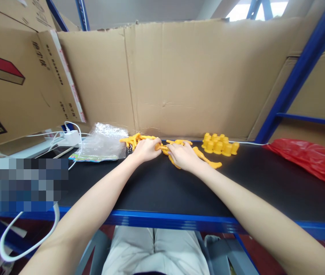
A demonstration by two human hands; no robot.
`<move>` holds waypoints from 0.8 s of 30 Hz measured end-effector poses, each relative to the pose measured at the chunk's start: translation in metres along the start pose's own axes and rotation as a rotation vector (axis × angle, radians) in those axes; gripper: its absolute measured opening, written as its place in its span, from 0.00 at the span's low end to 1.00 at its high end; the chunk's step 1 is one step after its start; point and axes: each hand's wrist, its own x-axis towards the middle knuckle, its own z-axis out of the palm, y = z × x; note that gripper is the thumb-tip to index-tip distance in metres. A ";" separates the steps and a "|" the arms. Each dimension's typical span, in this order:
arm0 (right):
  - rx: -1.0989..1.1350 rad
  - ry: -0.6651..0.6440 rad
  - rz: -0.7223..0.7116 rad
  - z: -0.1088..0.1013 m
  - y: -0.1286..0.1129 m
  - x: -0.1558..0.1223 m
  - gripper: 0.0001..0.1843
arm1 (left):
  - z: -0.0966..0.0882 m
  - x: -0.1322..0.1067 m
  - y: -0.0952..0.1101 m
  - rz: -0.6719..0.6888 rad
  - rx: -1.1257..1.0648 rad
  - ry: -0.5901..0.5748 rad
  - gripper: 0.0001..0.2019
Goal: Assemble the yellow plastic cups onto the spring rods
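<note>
Cardboard side panel [44,103]: printed, upright, at the far left.
White adapter [73,138]: just left of the bag, with white cables around it.
Clear plastic bag [102,141]: crinkled, lying on the black tabletop [162,194], a coloured strip along its near edge.
Yellow pile [135,139]: branching pieces (rather tangled-looking) just behind the left hand.
Left hand [147,150]: thumb and fingers pinched together on the yellow piece, which shows at their tips.
Yellow piece [164,148]: between the two hands, mid-table, near the tall cardboard at the back.
Right hand [182,154]: fingers bent against the same piece; one cannot tell whether they clamp it, the fingertips being partly hidden.
Loose yellow part [215,165]: beside the right wrist, flat on the tabletop.
Yellow cups [221,146]: clustered beyond it, near the back.
Red plastic bag [308,156]: creased, at the far right.
</note>
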 end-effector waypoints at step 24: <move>-0.034 0.101 -0.022 0.000 0.021 0.001 0.12 | 0.001 0.002 0.007 -0.111 -0.096 0.054 0.14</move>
